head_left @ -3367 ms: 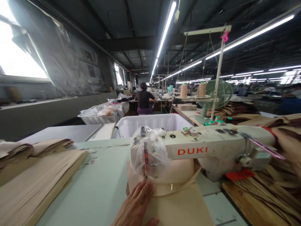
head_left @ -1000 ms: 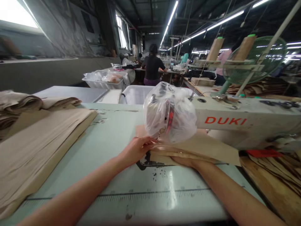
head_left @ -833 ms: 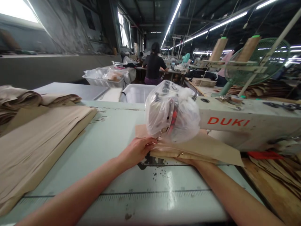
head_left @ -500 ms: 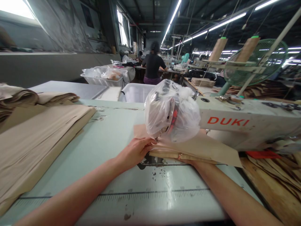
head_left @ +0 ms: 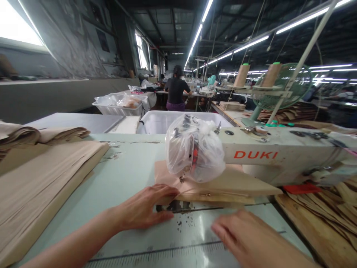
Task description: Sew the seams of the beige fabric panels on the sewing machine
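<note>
A white DUKI sewing machine (head_left: 259, 156) stands on the pale green table (head_left: 122, 178), its head wrapped in a clear plastic bag (head_left: 193, 152). Folded tan fabric (head_left: 231, 184) lies under the needle. My left hand (head_left: 146, 208) lies flat on the table with its fingertips on the near left edge of the fabric, fingers stretched out. Nearer to me, at the lower right, my right hand (head_left: 240, 232) hovers over the table; it is off the fabric, blurred, and seems to hold nothing.
A thick stack of tan fabric (head_left: 41, 178) fills the table's left side. More tan pieces (head_left: 329, 219) pile up at the right. A white bin (head_left: 167, 121) sits behind the machine. Thread cones (head_left: 241, 75) and a green fan (head_left: 281, 87) stand beyond. A person (head_left: 175, 91) sits farther back.
Both hands have drawn back toward me. My right hand has left the fabric's front edge and hangs over the table. My left hand has flattened at the fabric's left edge. The camera tilted slightly.
</note>
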A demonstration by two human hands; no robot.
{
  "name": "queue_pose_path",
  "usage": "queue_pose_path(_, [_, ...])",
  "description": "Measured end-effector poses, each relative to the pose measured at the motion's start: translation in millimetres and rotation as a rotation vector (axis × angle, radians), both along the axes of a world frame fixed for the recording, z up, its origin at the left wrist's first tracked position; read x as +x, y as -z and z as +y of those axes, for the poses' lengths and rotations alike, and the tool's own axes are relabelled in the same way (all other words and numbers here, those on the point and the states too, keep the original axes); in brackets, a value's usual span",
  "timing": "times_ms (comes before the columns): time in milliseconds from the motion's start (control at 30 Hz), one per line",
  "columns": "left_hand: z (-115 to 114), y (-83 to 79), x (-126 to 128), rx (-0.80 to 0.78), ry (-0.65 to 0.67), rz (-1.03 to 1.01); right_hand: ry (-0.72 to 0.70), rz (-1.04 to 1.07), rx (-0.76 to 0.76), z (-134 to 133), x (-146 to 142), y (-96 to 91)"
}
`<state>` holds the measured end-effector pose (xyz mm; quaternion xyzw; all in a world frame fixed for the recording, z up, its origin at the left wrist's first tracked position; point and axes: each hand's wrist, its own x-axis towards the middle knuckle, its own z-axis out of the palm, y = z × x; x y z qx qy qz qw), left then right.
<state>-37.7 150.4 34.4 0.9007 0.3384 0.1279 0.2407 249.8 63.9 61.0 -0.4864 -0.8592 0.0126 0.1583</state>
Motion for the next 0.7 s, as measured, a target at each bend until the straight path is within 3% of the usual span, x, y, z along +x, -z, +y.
queue_pose_path(100, [-5.7,2.8,-5.9,0.094,0.109,0.105,0.004,0.032,0.27,-5.4,-27.3,29.9])
queue_pose_path(167, [-7.7,6.8,-7.0,0.141,0.112,0.184,0.046,0.002,0.413,3.4,-40.6,53.6])
queue_pose_path(267, [-6.1,13.2,-1.0,0.207,0.073,0.231,0.092,-0.091,0.292,32.9,-39.7,76.0])
queue_pose_path(367, [-1.8,17.5,11.2,0.298,0.037,0.177,0.129,-0.102,0.093,57.6,-24.6,71.5])
queue_pose_path(467, [0.1,21.9,17.6,0.362,0.007,0.133,0.092,-0.08,-0.013,59.4,-9.3,34.5])
queue_pose_path(533, [-0.8,25.6,16.7,0.371,-0.013,0.132,0.058,-0.017,0.019,53.6,0.4,-10.3])
queue_pose_path(567, [-1.6,27.2,15.4,0.365,-0.022,0.138,0.06,0.035,0.103,52.8,5.5,-37.8])
queue_pose_path(633, [-3.4,29.2,13.3,0.345,-0.035,0.153,0.051,0.14,0.456,62.6,15.6,-96.5])
queue_pose_path(700, [-5.1,29.4,12.6,0.33,-0.048,0.167,0.027,0.087,0.713,89.9,24.3,-147.7])
